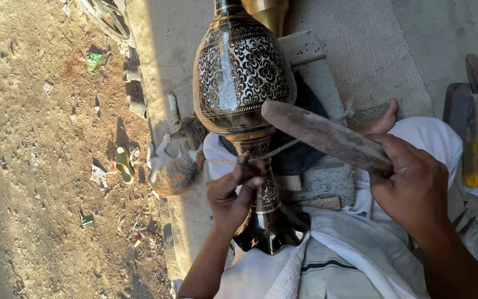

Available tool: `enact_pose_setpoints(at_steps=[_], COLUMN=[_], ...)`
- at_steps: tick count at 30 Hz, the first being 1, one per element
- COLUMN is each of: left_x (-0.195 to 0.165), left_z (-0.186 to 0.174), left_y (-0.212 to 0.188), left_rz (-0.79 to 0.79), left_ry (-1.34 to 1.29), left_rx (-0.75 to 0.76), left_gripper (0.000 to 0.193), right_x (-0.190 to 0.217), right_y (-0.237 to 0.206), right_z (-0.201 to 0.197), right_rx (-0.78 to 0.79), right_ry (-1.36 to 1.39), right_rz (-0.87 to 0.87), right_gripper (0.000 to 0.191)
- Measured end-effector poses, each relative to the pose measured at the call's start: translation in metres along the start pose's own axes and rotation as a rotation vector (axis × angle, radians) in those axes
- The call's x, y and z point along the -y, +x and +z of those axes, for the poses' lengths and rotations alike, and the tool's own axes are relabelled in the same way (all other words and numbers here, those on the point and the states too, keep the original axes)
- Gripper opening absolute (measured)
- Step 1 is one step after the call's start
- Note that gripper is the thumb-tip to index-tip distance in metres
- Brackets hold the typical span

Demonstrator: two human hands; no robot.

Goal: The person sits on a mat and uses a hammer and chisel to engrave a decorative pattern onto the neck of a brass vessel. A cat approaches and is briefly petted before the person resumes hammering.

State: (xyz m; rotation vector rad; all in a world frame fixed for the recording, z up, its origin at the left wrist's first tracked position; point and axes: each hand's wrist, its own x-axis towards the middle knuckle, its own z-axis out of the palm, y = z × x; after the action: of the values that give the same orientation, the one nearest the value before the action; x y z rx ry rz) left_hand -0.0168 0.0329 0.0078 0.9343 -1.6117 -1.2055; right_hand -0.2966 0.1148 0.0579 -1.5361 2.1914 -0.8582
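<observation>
This is an outdoor craft workshop at ground level: the person sits on a woven mat (360, 61) beside littered bare earth (34, 166), with an engraved brass vase (242, 77), a wooden mallet (327, 135) and a cat (175, 160) close by.

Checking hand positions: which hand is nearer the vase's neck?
Left. The left hand presses a small tool against the vase neck; the right hand is off to the side, gripping a wooden stick.

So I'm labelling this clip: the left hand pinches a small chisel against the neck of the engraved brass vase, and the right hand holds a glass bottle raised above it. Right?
Not quite. In the head view the right hand grips a wooden mallet, not a glass bottle. The left hand does pinch a small chisel against the vase neck.
</observation>
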Motion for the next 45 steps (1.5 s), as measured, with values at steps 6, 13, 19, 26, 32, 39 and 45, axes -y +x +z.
enact_pose_setpoints(at_steps=[6, 13, 19, 26, 32, 39, 45], left_x=[-0.018, -0.023, -0.016, -0.013, -0.013, -0.014, -0.014], left_z=[0.003, 0.009, 0.009, 0.007, 0.007, 0.008, 0.01], left_y=[0.009, 0.012, 0.009, 0.006, 0.006, 0.006, 0.005], left_rz=[0.143, 0.263, 0.316, 0.295, 0.275, 0.297, 0.257], left_ry=[0.438, 0.473, 0.527, 0.511, 0.515, 0.495, 0.497], left_rx=[0.169, 0.185, 0.152, 0.147, 0.141, 0.118, 0.07], left_gripper=[0.057, 0.067, 0.063, 0.058, 0.055, 0.054, 0.051], right_x=[-0.009, -0.019, -0.023, -0.035, -0.033, -0.027, -0.006], right_y=[0.0, 0.014, 0.022, 0.015, 0.007, 0.006, 0.02], right_z=[0.006, 0.007, 0.016, 0.008, 0.0, -0.008, 0.01], right_rx=[0.05, 0.024, 0.145, 0.167, 0.149, 0.204, 0.004], right_ry=[-0.038, -0.091, 0.491, 0.158, -0.048, -0.231, 0.483], right_rz=[-0.024, -0.246, -0.038, -0.182, -0.234, -0.181, -0.118], right_gripper=[0.048, 0.055, 0.05, 0.066, 0.068, 0.071, 0.041])
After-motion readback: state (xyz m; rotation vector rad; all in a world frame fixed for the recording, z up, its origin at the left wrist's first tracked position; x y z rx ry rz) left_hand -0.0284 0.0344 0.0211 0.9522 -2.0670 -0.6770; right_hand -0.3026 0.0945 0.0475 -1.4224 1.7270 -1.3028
